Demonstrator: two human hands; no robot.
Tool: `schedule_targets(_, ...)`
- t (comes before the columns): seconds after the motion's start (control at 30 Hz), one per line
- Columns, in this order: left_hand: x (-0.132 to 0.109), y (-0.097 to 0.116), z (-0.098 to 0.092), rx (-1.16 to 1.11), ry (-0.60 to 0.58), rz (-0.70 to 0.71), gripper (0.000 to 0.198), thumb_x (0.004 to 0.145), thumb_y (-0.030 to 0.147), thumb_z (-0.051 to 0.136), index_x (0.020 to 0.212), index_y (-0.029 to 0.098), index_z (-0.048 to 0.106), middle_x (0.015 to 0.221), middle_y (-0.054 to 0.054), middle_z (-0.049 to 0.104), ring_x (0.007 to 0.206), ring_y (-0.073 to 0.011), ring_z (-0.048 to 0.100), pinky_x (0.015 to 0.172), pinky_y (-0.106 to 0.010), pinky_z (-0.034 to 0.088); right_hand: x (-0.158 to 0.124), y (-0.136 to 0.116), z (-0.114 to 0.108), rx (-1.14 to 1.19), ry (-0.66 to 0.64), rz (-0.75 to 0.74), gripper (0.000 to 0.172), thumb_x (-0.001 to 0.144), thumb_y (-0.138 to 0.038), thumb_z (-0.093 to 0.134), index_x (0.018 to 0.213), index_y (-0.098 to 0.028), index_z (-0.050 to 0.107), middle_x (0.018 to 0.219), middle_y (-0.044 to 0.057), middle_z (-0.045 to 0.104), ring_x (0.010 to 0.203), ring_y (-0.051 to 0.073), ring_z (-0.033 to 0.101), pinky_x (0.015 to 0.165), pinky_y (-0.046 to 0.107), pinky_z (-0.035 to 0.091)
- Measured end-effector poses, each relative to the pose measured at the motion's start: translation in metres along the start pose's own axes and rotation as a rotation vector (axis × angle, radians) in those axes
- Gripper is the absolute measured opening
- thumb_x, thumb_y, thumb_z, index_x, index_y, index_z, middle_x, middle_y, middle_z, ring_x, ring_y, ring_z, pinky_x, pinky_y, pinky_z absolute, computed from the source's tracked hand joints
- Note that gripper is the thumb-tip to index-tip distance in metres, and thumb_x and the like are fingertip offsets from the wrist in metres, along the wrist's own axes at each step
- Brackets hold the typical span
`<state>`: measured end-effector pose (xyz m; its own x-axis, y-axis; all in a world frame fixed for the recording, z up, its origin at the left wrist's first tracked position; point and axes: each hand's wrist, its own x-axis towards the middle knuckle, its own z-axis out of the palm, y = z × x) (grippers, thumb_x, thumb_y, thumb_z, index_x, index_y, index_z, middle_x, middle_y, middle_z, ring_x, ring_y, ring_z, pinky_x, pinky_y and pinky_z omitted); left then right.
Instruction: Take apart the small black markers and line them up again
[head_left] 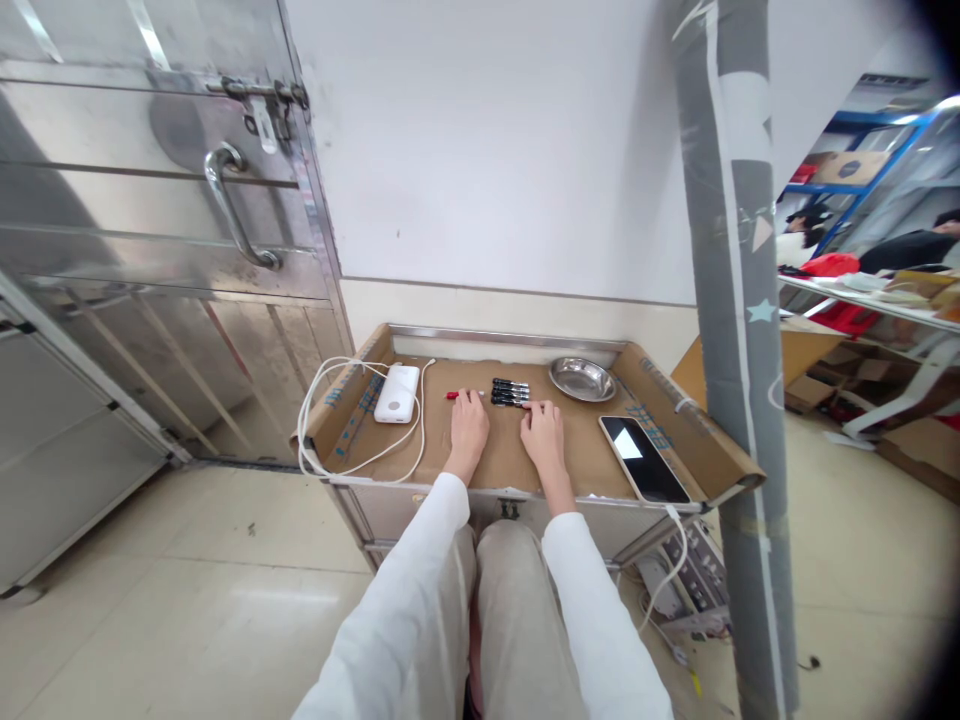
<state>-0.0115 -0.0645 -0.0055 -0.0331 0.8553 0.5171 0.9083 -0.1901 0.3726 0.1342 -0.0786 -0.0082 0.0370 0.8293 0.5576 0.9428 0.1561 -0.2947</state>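
Observation:
My left hand (469, 432) rests on the brown-covered table top (495, 462), its fingers closed over a slim red pen (451, 395) whose red end sticks out on the left. Several black pens (510, 384) lie side by side in a small stack of rows, between my two hands and slightly beyond them. At the right end of the nearest black pen (513, 404), my right hand (544, 435) has its fingertips together on the tip. The undersides of both hands' fingers are hidden.
A white power bank (397, 394) with a looped white cable (304, 425) lies at the left. To the right are a round metal dish (583, 380) and a phone (643, 460). Raised cardboard edges flank the table; a grey wrapped pole (739, 300) stands at the right.

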Motion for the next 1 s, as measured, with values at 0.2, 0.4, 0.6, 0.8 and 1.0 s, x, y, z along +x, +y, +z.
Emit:
schedule_targets(0.2, 0.0009, 0.0007, 0.0025, -0.081, -0.135, 0.308, 0.023, 0.083, 0.007, 0.040, 0.102, 0.015, 0.050, 0.104, -0.011, 0.051, 0.098, -0.0210, 0.052, 0.092, -0.037, 0.043, 0.0000, -0.0014, -0.0013, -0.027, -0.048, 0.021, 0.025, 0.084, -0.013, 0.041, 0.101, -0.015, 0.059, 0.098, 0.011, 0.055, 0.090, 0.022, 0.046, 0.078, 0.032, 0.033)
schedule_targets(0.4, 0.0010, 0.0010, 0.0031, -0.034, -0.174, 0.304, 0.021, 0.086, 0.011, 0.039, 0.103, 0.015, 0.051, 0.104, -0.011, 0.051, 0.102, -0.0229, 0.049, 0.092, -0.038, 0.043, 0.0004, -0.0005, -0.0004, -0.024, -0.043, -0.007, 0.020, 0.085, -0.015, 0.041, 0.096, -0.016, 0.058, 0.095, 0.010, 0.055, 0.090, 0.022, 0.046, 0.078, 0.032, 0.033)
schedule_targets(0.6, 0.0002, 0.0001, 0.0070, 0.019, -0.164, 0.285, 0.025, 0.087, 0.014, 0.040, 0.110, 0.014, 0.051, 0.107, -0.012, 0.051, 0.105, -0.0242, 0.048, 0.093, -0.039, 0.041, -0.0009, 0.0029, 0.0046, -0.060, -0.027, -0.004, 0.021, 0.084, -0.017, 0.043, 0.097, -0.015, 0.060, 0.094, 0.011, 0.055, 0.089, 0.023, 0.045, 0.077, 0.032, 0.033)
schedule_targets(0.8, 0.0006, 0.0018, 0.0022, -0.009, -0.181, 0.284, 0.023, 0.088, 0.014, 0.039, 0.105, 0.015, 0.054, 0.105, -0.011, 0.053, 0.103, -0.0235, 0.049, 0.093, -0.038, 0.041, -0.0007, 0.0051, 0.0067, -0.063, -0.014, -0.024, 0.019, 0.085, -0.019, 0.044, 0.094, -0.016, 0.060, 0.093, 0.010, 0.055, 0.088, 0.022, 0.046, 0.078, 0.032, 0.034)
schedule_targets(1.0, 0.0026, 0.0016, 0.0015, -0.049, -0.169, 0.324, 0.027, 0.088, 0.012, 0.039, 0.109, 0.016, 0.054, 0.103, -0.010, 0.054, 0.101, -0.0217, 0.051, 0.092, -0.036, 0.042, 0.0000, 0.0057, 0.0070, -0.051, -0.023, -0.023, 0.018, 0.086, -0.019, 0.044, 0.094, -0.016, 0.060, 0.093, 0.010, 0.056, 0.089, 0.022, 0.046, 0.079, 0.032, 0.034)
